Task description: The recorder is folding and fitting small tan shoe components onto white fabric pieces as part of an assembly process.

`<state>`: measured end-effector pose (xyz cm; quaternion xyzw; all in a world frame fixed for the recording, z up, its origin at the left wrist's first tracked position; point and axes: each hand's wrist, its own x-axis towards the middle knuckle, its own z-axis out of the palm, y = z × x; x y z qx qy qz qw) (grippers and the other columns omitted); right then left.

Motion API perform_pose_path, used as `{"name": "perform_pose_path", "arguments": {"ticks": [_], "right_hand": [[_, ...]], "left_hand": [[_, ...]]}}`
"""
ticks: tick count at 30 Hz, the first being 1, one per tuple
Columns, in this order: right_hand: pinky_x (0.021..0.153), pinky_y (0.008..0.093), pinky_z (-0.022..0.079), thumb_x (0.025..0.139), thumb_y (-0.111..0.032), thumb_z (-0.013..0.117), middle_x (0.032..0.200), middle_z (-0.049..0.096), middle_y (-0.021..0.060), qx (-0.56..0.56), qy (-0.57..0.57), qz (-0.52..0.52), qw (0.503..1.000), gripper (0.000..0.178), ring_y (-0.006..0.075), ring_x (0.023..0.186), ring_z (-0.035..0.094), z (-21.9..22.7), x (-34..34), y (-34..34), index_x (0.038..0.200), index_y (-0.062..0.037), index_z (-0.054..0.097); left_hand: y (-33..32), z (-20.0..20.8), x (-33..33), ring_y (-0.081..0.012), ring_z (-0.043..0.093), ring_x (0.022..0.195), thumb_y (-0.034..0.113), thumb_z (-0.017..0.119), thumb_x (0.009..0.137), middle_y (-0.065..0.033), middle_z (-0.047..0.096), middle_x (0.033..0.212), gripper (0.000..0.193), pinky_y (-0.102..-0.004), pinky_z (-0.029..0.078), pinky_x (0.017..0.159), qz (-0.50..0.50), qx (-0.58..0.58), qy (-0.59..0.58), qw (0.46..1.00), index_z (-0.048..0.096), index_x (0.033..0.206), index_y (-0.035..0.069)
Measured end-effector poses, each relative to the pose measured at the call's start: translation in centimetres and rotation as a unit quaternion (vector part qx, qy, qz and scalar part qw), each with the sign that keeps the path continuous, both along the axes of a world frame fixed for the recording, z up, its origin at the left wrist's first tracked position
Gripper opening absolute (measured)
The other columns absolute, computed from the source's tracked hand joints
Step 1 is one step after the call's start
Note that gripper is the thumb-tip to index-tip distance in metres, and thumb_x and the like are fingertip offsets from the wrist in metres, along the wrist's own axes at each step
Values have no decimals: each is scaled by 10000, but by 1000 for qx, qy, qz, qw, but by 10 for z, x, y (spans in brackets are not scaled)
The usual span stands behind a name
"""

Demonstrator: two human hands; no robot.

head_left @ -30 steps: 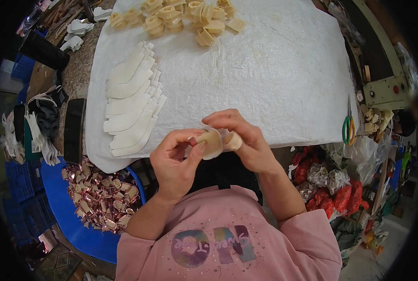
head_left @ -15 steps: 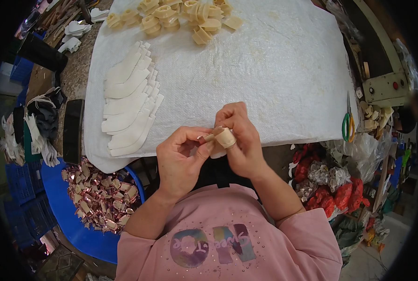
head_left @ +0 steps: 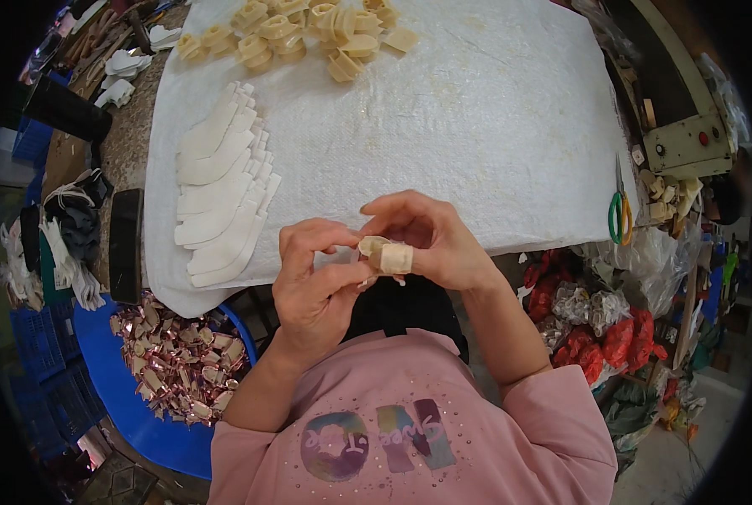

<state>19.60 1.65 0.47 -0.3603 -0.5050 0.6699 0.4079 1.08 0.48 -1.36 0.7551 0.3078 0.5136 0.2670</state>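
Note:
Between my two hands, just in front of the table's near edge, is a small beige piece (head_left: 373,247), partly covered by fingers. My left hand (head_left: 309,290) pinches its left side between thumb and fingers. From the other side my right hand (head_left: 448,252) holds it, with the index finger arched over the top and the thumb against it. A pale tan band (head_left: 396,259) sits at the right thumb's end; whether it wraps the thumb or belongs to the piece, I cannot tell. Overlapping white curved strips (head_left: 224,202) lie on the table left of my hands.
Cream-coloured looped pieces (head_left: 283,38) are heaped at the far side of the white-covered table (head_left: 443,126). Scissors (head_left: 620,223) lie at its right edge. A blue basin (head_left: 111,379) of shiny pink pieces (head_left: 182,358) stands at lower left, below a dark phone-like slab (head_left: 126,244).
Both hands have come slightly nearer to me, and the piece has turned between them. My right index finger has lifted and opened outward. The whole view has shifted a little.

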Motion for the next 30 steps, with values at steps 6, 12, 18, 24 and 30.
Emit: {"name": "perform_pose_path", "arguments": {"ticks": [6, 12, 18, 24, 30], "right_hand": [[781, 298, 486, 723, -55, 723, 964, 642, 74, 248, -64, -128, 958, 462, 198, 874, 620, -8, -6, -3, 1145, -45, 537], [727, 322, 474, 706, -45, 717, 991, 598, 82, 302, -97, -97, 943, 447, 217, 863, 571, -12, -19, -12, 1125, -80, 564], [525, 214, 497, 861, -118, 570, 1033, 511, 71, 140, -39, -151, 978, 183, 142, 768, 571, -10, -29, -21, 1040, -85, 589], [367, 182, 449, 914, -158, 497, 828, 537, 50, -68, 75, 11, 995, 138, 95, 461, 540, -8, -27, -6, 929, -38, 564], [580, 229, 496, 940, -208, 477, 946, 543, 71, -40, 39, -1, 998, 192, 103, 700, 547, -13, -33, -21, 955, -27, 542]], "left_hand": [[-7, 3, -4, -184, 490, 966, 454, 416, 929, -130, 506, 1147, 536, -290, 400, 782, -74, -273, -122, 951, 500, 1218, 11], [-9, 10, 12, -159, 525, 880, 283, 356, 919, -114, 510, 1008, 527, -284, 434, 779, -155, -453, -210, 852, 260, 1338, -23], [-17, -3, 10, -130, 521, 820, 361, 362, 943, -96, 509, 1001, 528, -256, 442, 710, -135, -409, -215, 876, 249, 1318, 8], [-18, 8, 23, -93, 510, 664, 500, 308, 945, -121, 495, 992, 686, -213, 431, 554, -125, -342, -228, 903, 183, 1350, -39], [-23, 5, 24, -71, 510, 766, 569, 313, 920, -106, 493, 1072, 728, -176, 423, 586, -74, -330, -159, 928, 253, 1329, -30]]}}
